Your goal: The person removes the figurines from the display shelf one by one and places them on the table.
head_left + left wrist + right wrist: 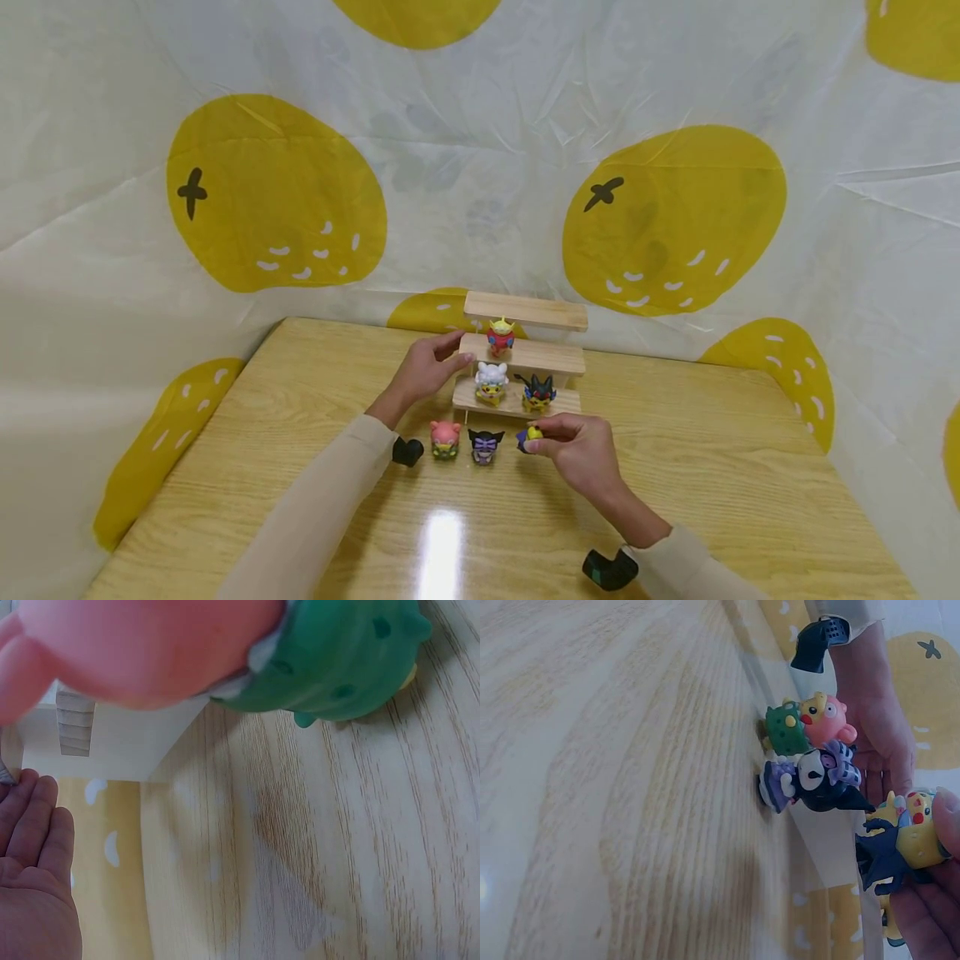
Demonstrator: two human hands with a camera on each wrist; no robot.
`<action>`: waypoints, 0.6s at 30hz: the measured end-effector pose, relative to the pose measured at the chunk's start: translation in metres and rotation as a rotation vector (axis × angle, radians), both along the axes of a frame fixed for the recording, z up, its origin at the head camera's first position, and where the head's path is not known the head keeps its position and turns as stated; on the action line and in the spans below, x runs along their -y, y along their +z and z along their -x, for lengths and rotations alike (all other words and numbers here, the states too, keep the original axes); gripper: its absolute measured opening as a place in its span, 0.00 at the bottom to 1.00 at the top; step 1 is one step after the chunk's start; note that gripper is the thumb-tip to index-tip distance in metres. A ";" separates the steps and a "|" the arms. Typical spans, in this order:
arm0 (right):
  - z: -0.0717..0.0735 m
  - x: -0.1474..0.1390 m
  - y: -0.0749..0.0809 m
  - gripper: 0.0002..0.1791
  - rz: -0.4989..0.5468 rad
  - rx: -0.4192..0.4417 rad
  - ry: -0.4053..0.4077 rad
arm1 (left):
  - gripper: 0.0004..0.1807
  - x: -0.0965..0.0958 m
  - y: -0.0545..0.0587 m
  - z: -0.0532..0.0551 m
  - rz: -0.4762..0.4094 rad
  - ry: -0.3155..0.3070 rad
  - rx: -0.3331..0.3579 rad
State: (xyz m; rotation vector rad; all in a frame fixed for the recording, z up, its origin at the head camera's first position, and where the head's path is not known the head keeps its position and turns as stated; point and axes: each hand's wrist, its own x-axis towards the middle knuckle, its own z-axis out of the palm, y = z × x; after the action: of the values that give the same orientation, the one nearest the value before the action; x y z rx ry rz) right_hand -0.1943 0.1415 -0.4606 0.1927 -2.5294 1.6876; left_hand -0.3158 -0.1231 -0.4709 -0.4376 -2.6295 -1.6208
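My left hand (423, 367) grips the left end of the middle step of a tiered wooden display stand (551, 357), thumb at the front edge. In the left wrist view its fingers (49, 832) reach the wood. My right hand (588, 450) pinches a small yellow figurine with a dark blue body (911, 844) between thumb and fingers, in front of the stand's right side. A red figurine (500, 337) stands on the middle step. On the lowest step are a white-hooded figurine (491, 383) and a black-eared figurine (538, 393).
On the wooden table (712, 467), before the stand, are a pink figurine in green (445, 439) and a black-and-purple figurine (484, 447). Each wrist wears a black device, such as the right wrist camera (611, 569). A fruit-patterned cloth (480, 183) hangs behind.
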 end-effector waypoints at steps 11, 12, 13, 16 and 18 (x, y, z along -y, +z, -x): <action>-0.001 0.005 -0.004 0.09 -0.009 -0.015 -0.007 | 0.36 0.002 0.000 0.000 -0.011 0.002 0.007; -0.001 0.006 -0.005 0.08 -0.016 -0.019 -0.008 | 0.36 0.002 -0.001 0.000 -0.010 0.004 0.008; -0.001 0.006 -0.005 0.08 -0.019 -0.020 -0.008 | 0.36 0.002 -0.001 0.001 -0.009 0.003 0.007; -0.001 0.007 -0.005 0.08 -0.033 -0.013 -0.012 | 0.36 0.002 -0.001 0.002 -0.005 0.003 0.009; -0.001 0.007 -0.006 0.08 -0.035 -0.009 -0.013 | 0.36 0.002 -0.002 0.003 -0.007 0.002 0.012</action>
State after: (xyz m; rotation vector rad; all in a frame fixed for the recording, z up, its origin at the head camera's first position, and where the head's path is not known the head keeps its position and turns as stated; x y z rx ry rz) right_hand -0.1936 0.1343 -0.4662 0.1860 -2.5493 1.6356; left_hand -0.3187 -0.1249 -0.4725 -0.4268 -2.6316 -1.6367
